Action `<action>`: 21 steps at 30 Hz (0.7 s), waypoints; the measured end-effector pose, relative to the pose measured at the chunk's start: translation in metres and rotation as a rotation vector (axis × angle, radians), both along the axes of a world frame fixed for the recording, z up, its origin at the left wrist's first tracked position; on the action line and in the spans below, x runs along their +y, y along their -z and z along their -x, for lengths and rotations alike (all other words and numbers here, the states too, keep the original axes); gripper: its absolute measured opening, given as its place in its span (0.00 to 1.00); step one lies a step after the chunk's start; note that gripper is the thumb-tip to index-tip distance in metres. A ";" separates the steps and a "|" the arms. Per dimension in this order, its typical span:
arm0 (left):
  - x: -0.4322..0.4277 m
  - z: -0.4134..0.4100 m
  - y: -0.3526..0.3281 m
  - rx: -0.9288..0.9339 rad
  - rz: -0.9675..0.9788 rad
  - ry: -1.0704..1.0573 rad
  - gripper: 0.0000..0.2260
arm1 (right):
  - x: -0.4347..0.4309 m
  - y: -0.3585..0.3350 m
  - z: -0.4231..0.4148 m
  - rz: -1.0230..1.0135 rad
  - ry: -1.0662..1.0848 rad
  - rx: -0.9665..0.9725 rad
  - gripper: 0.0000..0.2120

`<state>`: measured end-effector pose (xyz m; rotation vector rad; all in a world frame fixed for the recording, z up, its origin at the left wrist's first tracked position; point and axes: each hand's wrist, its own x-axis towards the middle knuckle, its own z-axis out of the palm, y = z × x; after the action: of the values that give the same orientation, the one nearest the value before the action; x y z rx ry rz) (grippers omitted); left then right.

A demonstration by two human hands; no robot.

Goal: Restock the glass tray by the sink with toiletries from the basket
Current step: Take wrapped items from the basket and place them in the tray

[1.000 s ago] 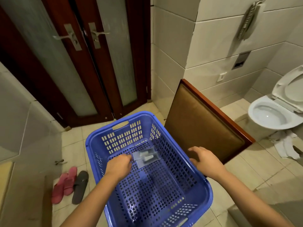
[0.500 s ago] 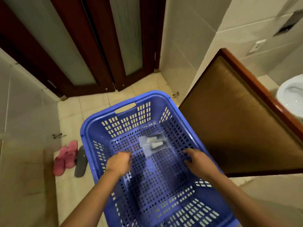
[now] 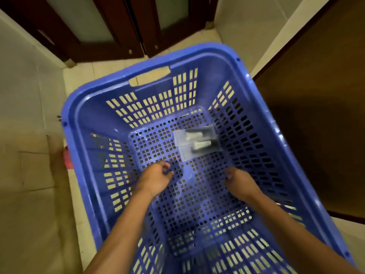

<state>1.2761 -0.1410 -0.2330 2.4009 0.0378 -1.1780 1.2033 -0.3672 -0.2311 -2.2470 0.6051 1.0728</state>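
Observation:
A big blue perforated plastic basket [image 3: 256, 119] fills the view on the tiled floor. On its bottom, toward the far right corner, lie clear plastic packets of small toiletries [image 3: 197, 142]. Both my hands reach down inside the basket, short of the packets. My left hand [image 3: 157, 178] has its fingers loosely curled and holds nothing. My right hand [image 3: 240, 181] hovers at the same depth with fingers bent downward, also holding nothing. The glass tray and the sink are out of view.
Dark wooden doors with frosted panels [image 3: 126, 26] stand beyond the basket. A brown wood-framed panel [image 3: 320, 107] rises at the right. A pink slipper [image 3: 67, 159] peeks out left of the basket. A beige countertop [image 3: 25, 194] is at the left.
My head has moved down and closer to the basket, which now fills the view. Both hands have gone deeper inside it; the right hand left the rim area.

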 end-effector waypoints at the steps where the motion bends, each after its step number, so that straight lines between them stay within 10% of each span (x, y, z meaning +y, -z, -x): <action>1: -0.003 -0.003 0.009 0.007 -0.008 -0.010 0.08 | 0.000 0.010 -0.003 -0.015 0.007 0.009 0.20; 21: -0.062 -0.023 0.098 -0.574 -0.185 0.789 0.25 | 0.013 0.077 -0.022 -0.124 0.325 -0.011 0.15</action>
<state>1.2993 -0.2029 -0.3306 2.9250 -1.1035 -0.7145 1.2250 -0.3546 -0.3085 -1.9633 0.8407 0.9068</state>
